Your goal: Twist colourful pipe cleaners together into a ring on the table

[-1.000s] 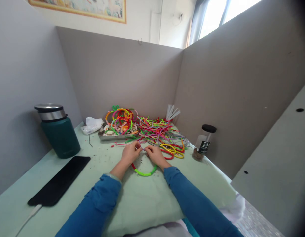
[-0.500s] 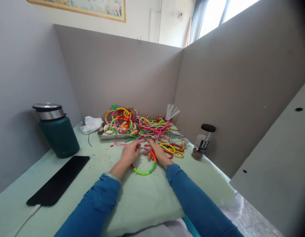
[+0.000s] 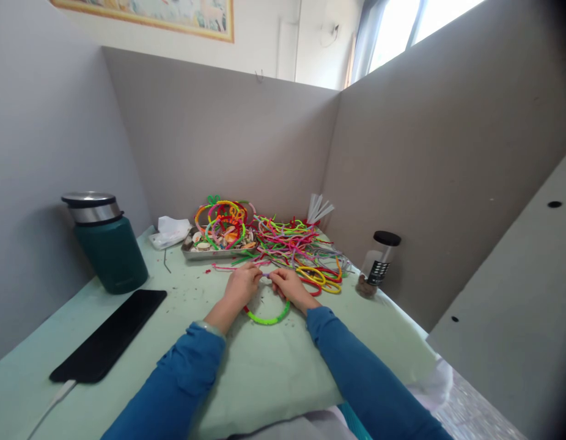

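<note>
A ring wound with coloured pipe cleaners [image 3: 268, 321] stands between my hands, its lower arc green with red at the left. My left hand [image 3: 243, 285] pinches the far side of the ring at the purple stretch. My right hand [image 3: 291, 288] pinches the same purple stretch a little to the right, its fingers closed and covering the orange part. Just beyond my hands lies a heap of loose pipe cleaners [image 3: 290, 239] in pink, green and red. Yellow and red hoops [image 3: 326, 280] lie to the right of my right hand.
A metal tray [image 3: 214, 253] of shells, with finished-looking coloured rings [image 3: 225, 214] on top, stands at the back. A green flask [image 3: 109, 250] and black phone [image 3: 109, 335] are at left, a tissue pack [image 3: 170, 232] behind. A clear black-lidded jar [image 3: 378, 264] stands at right.
My right hand's fingers have closed from a looser spread into a pinch on the purple stretch, now covering the orange part. My left hand stays nearly in place.
</note>
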The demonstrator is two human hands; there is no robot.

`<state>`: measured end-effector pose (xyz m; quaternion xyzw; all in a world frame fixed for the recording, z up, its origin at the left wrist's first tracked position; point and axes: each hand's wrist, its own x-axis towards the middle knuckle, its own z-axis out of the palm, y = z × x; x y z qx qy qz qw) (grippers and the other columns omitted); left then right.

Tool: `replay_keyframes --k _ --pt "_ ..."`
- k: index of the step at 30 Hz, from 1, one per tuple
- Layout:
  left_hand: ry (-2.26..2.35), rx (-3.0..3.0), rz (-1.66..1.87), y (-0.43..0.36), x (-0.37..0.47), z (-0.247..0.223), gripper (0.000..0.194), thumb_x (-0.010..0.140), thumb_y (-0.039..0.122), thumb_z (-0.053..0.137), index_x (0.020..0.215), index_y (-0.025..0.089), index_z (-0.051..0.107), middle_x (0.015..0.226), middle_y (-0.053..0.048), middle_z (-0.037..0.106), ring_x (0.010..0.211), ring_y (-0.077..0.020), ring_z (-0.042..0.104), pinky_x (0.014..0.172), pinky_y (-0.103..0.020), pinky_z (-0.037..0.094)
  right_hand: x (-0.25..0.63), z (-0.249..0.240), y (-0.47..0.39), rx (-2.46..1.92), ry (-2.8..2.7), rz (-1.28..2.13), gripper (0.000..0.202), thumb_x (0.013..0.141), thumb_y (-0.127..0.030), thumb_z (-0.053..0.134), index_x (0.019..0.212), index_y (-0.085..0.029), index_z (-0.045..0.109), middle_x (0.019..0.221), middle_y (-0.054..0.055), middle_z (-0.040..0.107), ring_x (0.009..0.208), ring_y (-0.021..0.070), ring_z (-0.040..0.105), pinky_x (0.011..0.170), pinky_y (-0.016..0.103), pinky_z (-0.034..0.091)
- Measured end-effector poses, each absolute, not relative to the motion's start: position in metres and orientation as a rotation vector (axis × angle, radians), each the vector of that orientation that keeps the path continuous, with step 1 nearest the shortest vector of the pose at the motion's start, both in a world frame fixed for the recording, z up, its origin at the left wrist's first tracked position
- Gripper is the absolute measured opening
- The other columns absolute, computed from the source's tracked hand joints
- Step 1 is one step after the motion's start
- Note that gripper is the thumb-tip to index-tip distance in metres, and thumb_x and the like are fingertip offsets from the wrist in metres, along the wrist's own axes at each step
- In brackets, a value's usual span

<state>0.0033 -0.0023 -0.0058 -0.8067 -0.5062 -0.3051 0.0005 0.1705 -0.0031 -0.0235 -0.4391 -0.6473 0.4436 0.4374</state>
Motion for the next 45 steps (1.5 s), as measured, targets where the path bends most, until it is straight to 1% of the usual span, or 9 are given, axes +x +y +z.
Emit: replay_keyframes --k 3,7,11,20,25,28,32,40,45 --pt "-1.566 -2.542 -0.988 -0.001 0.004 -0.007 0.022 0.084 0.019 0.049 0.085 0.017 0.071 0.092 -0.009 0.066 0.083 -0.0177 0.059 0.075 -0.026 0.042 0.170 -0.022 -0.004 -1.121 -1.590 1.076 0.028 0.081 -0.038 0.051 0.067 -0.015 0.055 0.052 -0.003 0.053 0.034 0.0047 0.038 0.033 0.017 0.026" --pt "-1.621 -2.507 -1.094 -0.001 0.004 -0.008 0.017 0.079 0.016 0.055 0.091 0.015 0.067 0.089 -0.008 0.066 0.080 -0.0171 0.058 0.074 -0.026 0.042 0.169 -0.021 -0.005 -1.121 -1.558 1.070 0.026 0.080 -0.036 0.051 0.066 -0.015 0.055 0.050 -0.004 0.052 0.033 0.0054 0.038 0.033 0.018 0.026" --pt "-1.673 -2.495 -1.068 -0.002 0.005 -0.006 0.015 0.078 0.016 0.055 0.087 0.016 0.067 0.084 -0.007 0.067 0.077 -0.0168 0.058 0.071 -0.026 0.041 0.168 -0.021 -0.005 -1.118 -1.544 1.080 0.026 0.080 -0.037 0.051 0.067 -0.015 0.054 0.049 -0.004 0.052 0.033 0.0051 0.038 0.033 0.017 0.025" --pt "-1.673 -2.550 -1.015 -0.003 0.005 -0.004 0.021 0.081 0.018 0.050 0.087 0.018 0.070 0.090 -0.007 0.070 0.083 -0.0180 0.060 0.075 -0.026 0.040 0.169 -0.023 -0.004 -1.090 -1.547 1.058 0.024 0.079 -0.037 0.051 0.068 -0.016 0.054 0.050 -0.004 0.052 0.035 0.0056 0.038 0.035 0.017 0.026" --pt "-1.769 -2.574 -1.097 -0.002 0.006 -0.003 0.020 0.080 0.021 0.051 0.082 0.018 0.070 0.082 -0.006 0.070 0.076 -0.0175 0.059 0.070 -0.026 0.039 0.170 -0.025 -0.003 -1.068 -1.554 1.015 0.024 0.080 -0.035 0.051 0.065 -0.016 0.055 0.051 -0.003 0.051 0.039 0.0066 0.039 0.039 0.018 0.029" --pt "-1.846 -2.661 -1.216 0.002 0.004 -0.004 0.019 0.078 0.025 0.051 0.073 0.017 0.068 0.069 -0.003 0.066 0.067 -0.0158 0.056 0.063 -0.025 0.037 0.171 -0.024 -0.003 -1.041 -1.576 0.997 0.025 0.080 -0.035 0.051 0.065 -0.016 0.055 0.051 -0.003 0.051 0.041 0.0072 0.040 0.041 0.019 0.030" --pt "-1.958 -2.772 -1.313 0.005 0.002 -0.005 0.022 0.076 0.030 0.050 0.064 0.017 0.063 0.054 0.000 0.056 0.060 -0.0145 0.050 0.056 -0.023 0.035 0.172 -0.024 -0.004 -1.035 -1.612 0.974 0.026 0.080 -0.037 0.051 0.066 -0.016 0.056 0.051 -0.003 0.051 0.043 0.0082 0.041 0.043 0.019 0.032" --pt "-1.965 -2.796 -1.201 -0.001 0.003 0.002 0.026 0.075 0.029 0.048 0.054 0.017 0.056 0.047 0.002 0.047 0.054 -0.0136 0.044 0.054 -0.025 0.030 0.171 -0.025 -0.003 -1.053 -1.631 0.945 0.024 0.080 -0.035 0.051 0.066 -0.016 0.057 0.051 -0.002 0.052 0.045 0.0089 0.042 0.045 0.020 0.033" --pt "-2.009 -2.834 -1.272 0.002 0.002 -0.002 0.024 0.074 0.030 0.049 0.053 0.018 0.049 0.047 0.003 0.043 0.049 -0.0115 0.039 0.051 -0.024 0.027 0.171 -0.024 -0.004 -1.057 -1.636 0.934 0.024 0.080 -0.033 0.051 0.065 -0.016 0.057 0.051 -0.003 0.051 0.045 0.0088 0.043 0.046 0.020 0.033"
